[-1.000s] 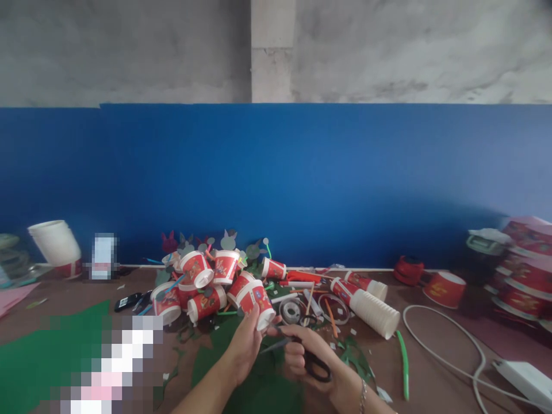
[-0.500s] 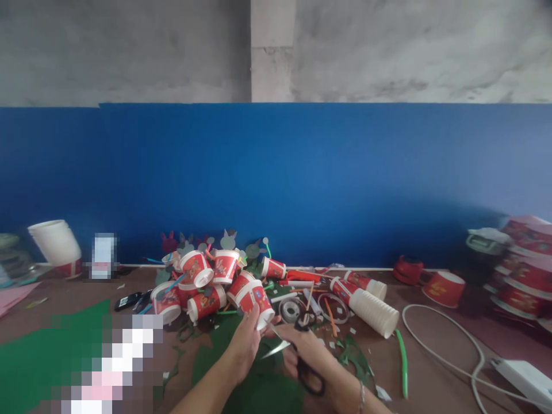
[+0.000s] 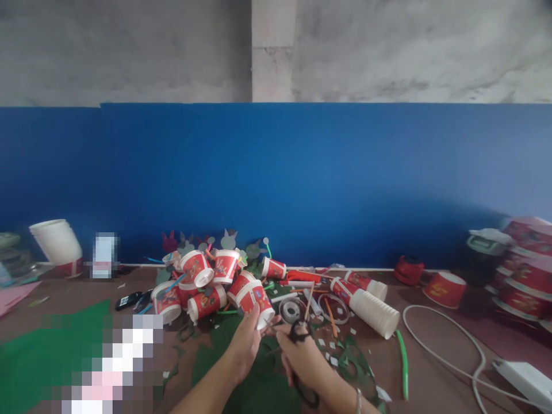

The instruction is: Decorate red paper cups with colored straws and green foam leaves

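1. One cup [image 3: 255, 299], tilted, in L hand [image 3: 246, 336], thumb + fingers pinching its side
2. R hand [image 3: 302, 352], fingers curled round scissors [image 3: 294, 332], just R of cup; blades blurry, look parted
3. Cup pile [image 3: 206, 302] L of cup
4. Stacked cups [image 3: 374, 312] well R of cup
5. Green sheet [image 3: 263, 394] below cup

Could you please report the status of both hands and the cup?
Left hand holding cup, tilted. Right hand holding scissors close to cup. Green paper below, other cups piled just beyond.
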Motion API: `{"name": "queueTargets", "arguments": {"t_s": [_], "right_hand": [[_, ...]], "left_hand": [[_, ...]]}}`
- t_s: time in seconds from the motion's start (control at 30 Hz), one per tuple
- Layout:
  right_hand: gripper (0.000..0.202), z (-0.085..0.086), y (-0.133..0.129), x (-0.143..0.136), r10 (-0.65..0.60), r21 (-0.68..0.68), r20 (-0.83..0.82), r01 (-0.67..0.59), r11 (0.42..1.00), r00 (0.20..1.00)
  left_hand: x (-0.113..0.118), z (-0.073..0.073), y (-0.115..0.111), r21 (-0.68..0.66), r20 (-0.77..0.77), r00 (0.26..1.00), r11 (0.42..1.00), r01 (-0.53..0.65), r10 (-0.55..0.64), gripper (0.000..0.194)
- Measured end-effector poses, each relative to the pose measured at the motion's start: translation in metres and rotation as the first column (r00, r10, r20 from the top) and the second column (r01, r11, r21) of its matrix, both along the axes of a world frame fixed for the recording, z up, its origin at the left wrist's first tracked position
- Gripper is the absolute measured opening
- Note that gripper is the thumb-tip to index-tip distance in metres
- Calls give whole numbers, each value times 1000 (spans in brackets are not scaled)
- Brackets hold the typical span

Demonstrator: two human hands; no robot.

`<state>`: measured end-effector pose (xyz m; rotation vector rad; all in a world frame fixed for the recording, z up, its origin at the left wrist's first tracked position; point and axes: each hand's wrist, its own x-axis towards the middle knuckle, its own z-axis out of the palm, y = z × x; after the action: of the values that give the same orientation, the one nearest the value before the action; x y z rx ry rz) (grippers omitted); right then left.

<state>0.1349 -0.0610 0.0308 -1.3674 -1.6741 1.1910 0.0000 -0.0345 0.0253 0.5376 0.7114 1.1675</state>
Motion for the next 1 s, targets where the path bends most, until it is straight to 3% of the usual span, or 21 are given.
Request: {"name": "queueTargets", "arguments": {"t_s": [0.07,0.13,0.2,0.3,0.4,0.5,0.6,0.7,1.0], "right_hand": [[41,-3,8,3,0,-300,-258,-79,951,966],[42,-2,13,5,-22,-403,-389,-149,903,921],[42,0,12,5,7,-335,-333,-126,934,943],[37,5,5,0,-4,-51,-58,1,999,998],[25,7,-4,-2,-60,217,140,28,976,988],[30,11,-12,0,-77,387,473,-129,913,877],[44,17,-18,1,-118,393,708,-249,885,697],[47,23,-21,-1,-138,383,785,-299,874,603],[61,20,-18,-1,-43,352,760,-354,867,649]], "left_hand": [[0,4,-2,-15,3,1000,1000,23,-23,33],[0,7,-4,-28,2,998,998,64,-64,35],[0,7,-4,-50,10,997,995,82,-82,38],[1,3,0,-78,50,997,995,55,-51,37],[0,-4,4,-96,94,995,995,23,-14,34],[-1,-7,5,-89,104,994,996,-21,30,34],[-2,-7,3,-83,114,993,996,-19,29,32],[-2,-4,0,-96,133,991,995,-14,26,30],[1,3,-2,-116,111,992,992,-52,65,29]]}}
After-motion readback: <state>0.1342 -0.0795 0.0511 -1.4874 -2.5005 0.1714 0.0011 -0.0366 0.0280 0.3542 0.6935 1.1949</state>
